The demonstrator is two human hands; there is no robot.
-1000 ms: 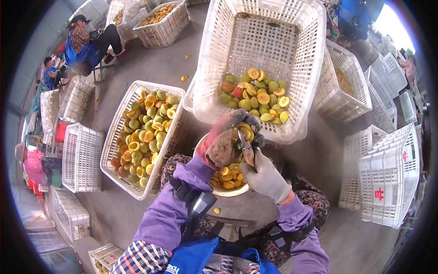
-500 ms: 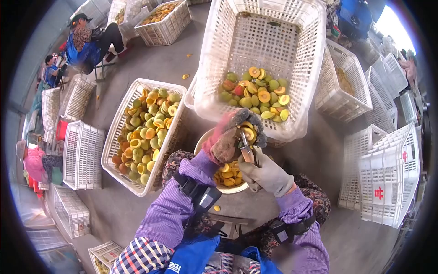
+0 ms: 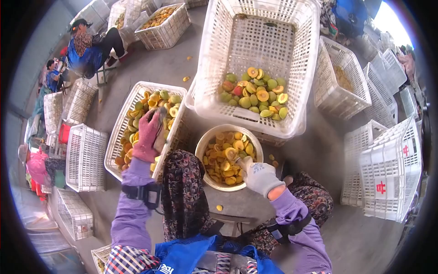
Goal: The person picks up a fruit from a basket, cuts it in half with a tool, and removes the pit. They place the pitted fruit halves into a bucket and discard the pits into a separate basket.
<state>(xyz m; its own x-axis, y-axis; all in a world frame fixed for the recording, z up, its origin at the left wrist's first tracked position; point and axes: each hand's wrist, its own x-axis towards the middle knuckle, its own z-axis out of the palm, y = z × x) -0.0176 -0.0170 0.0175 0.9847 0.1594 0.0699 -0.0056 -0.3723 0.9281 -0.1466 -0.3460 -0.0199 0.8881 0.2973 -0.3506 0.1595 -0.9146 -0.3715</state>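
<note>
My left hand (image 3: 150, 134), in a pink and grey glove, is over the left crate (image 3: 179, 132) of green and orange fruit halves (image 3: 162, 95); its fingertips are hard to make out. In its pale glove, my right hand (image 3: 262, 176) is closed round a small knife (image 3: 238, 159), mostly hidden by the fingers. The blade's end is at a yellow fruit piece (image 3: 231, 153) over the round white tub (image 3: 199, 169), which holds many yellow pieces (image 3: 222, 170).
A large white crate (image 3: 200, 68) with fruit in its near end stands ahead. More crates stand at the right (image 3: 388, 178) and left (image 3: 85, 157). Two people (image 3: 84, 48) (image 3: 53, 75) sit at the upper left. Fruit bits (image 3: 186, 78) lie on the floor.
My hands have parted from above the tub. The left has moved left over the fruit crate; the right has dropped slightly with the knife over the tub, whose contents now show.
</note>
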